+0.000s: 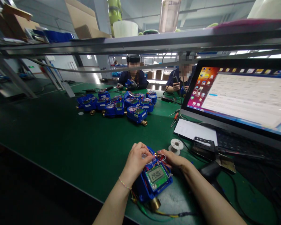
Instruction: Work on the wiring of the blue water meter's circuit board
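A blue meter (142,187) with a green circuit board and a lit number display (156,175) lies near the table's front edge, its brass fitting (155,203) towards me. My left hand (138,159) is at the meter's upper left, thumb and fingers pinched over the round dial; what they grip is too small to name. On the upper right, my right hand (172,158) has its fingers closed by the thin wires, where a small orange light shows. Its fingertips are partly hidden, and I cannot make out what they hold.
Several blue meters (137,115) stand in a group farther back on the green table (93,140). A white spool (176,144), paper (196,131), a black scanner (211,170) and a monitor (243,97) are to the right. Two people sit opposite, beyond an overhead shelf (140,45).
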Demonstrator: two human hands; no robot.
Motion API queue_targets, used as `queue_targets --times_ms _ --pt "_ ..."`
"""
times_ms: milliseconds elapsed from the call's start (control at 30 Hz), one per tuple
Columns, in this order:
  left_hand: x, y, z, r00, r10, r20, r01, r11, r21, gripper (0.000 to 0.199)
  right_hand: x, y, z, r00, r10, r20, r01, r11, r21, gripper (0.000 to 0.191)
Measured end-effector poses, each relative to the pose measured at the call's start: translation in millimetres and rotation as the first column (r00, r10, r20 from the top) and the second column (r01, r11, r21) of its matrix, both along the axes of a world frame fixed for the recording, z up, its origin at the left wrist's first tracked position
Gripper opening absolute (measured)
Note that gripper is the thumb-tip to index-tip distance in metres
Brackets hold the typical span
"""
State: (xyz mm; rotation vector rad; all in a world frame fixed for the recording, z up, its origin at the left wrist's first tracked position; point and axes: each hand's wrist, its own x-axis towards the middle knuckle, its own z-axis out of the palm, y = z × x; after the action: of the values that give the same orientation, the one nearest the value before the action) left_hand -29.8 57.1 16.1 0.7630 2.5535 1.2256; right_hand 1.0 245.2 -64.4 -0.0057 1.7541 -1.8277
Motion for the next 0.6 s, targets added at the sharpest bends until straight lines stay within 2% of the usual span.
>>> queue_targets --times_ms 333,600 --pt "-0.3 -2.1 2.0 1.000 -0.010 0.009 0.010 1.000 -0.003 0.008 -0.2 -4.8 9.1 0.998 -0.060 0.008 0.059 0.996 0.063 0.054" --pt "-1.9 -2.9 -1.1 1.000 -0.008 0.005 0.008 1.000 0.005 0.009 -2.3 -4.1 9.5 0.998 -0.065 0.017 0.062 0.989 0.136 0.049"
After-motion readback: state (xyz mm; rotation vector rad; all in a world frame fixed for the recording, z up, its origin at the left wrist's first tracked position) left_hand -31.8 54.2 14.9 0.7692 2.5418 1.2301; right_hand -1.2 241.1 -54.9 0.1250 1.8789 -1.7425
